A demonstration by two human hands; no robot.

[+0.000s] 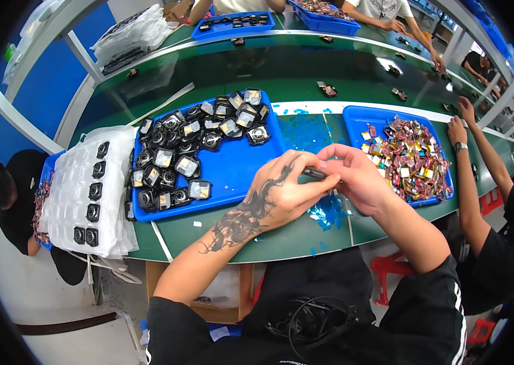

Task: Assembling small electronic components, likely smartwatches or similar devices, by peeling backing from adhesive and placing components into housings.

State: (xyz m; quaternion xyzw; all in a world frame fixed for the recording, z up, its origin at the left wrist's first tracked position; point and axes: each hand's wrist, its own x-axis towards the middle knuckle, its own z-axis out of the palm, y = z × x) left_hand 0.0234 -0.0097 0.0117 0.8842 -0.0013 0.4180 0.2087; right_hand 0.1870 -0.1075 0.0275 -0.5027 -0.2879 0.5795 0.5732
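My left hand (286, 186) and my right hand (357, 180) meet over the front of the green table. Between their fingertips is a small dark part (313, 173), mostly hidden by the fingers. Both hands are closed on it. Left of my hands, a blue tray (238, 164) holds many black square housings (187, 165) with round openings or pale clear faces. To the right, another blue tray (354, 114) carries a heap of small circuit pieces (406, 159) with reddish, yellow and white parts. Blue film scraps (328, 213) lie on the table below my hands.
White plastic blister trays (74, 194) are stacked at the left, several black housings in the top one. Beyond a pale rail, a green conveyor belt (208, 70) carries scattered parts. Co-workers' arms (466, 164) reach in at right; others sit across. A red stool (387, 271) stands below.
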